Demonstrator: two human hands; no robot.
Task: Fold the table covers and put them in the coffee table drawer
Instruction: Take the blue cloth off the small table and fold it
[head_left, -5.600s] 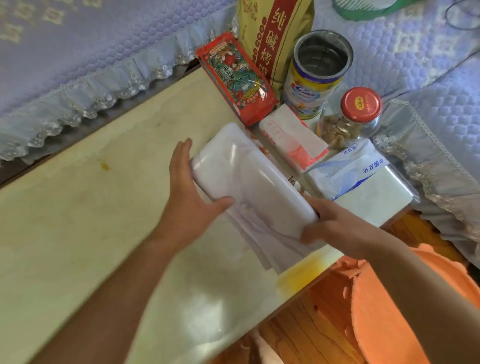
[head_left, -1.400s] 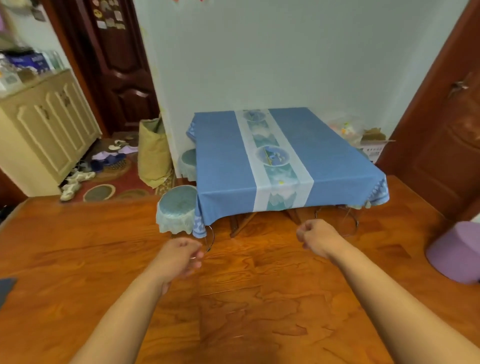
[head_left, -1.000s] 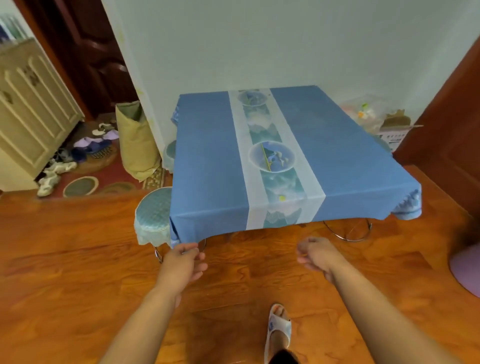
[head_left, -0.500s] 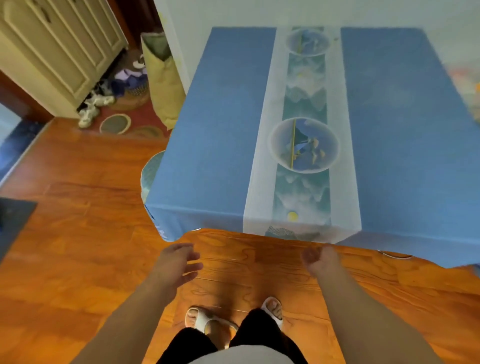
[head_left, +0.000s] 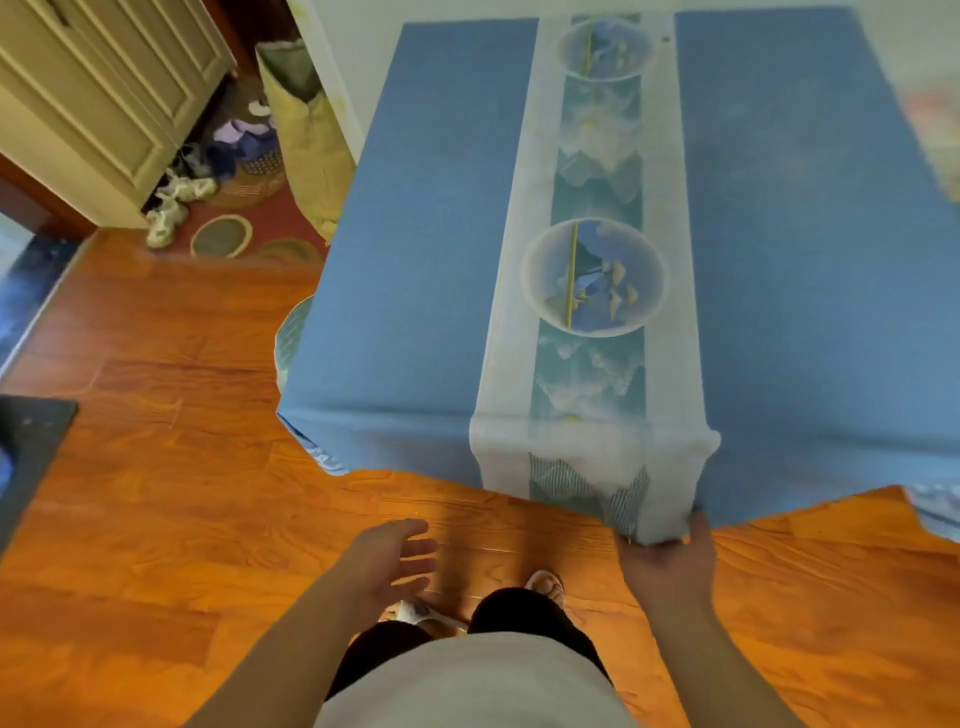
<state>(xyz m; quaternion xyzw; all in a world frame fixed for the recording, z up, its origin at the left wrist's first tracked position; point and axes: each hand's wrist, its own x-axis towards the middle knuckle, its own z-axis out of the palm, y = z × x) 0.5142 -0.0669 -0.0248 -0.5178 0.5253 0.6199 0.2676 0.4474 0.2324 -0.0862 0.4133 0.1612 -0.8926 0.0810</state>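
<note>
A blue table cover (head_left: 431, 249) with a pale central band of printed circles lies spread over a table in front of me. Its near edge hangs over the table's front. My right hand (head_left: 667, 564) pinches the hanging hem at the right side of the pale band and lifts it a little. My left hand (head_left: 392, 558) hovers open below the front edge, fingers spread, touching nothing. The coffee table and its drawer are out of view.
A stool with a teal cover (head_left: 291, 340) peeks from under the table's left side. A tan sack (head_left: 306, 140) leans by the wall, with shoes (head_left: 171, 202) and a cream cabinet (head_left: 98, 88) to the far left. Wooden floor (head_left: 156, 493) lies around me.
I have stepped closer to the table. My right hand rose and took hold of the cover's front hem. My left hand stays open beside it.
</note>
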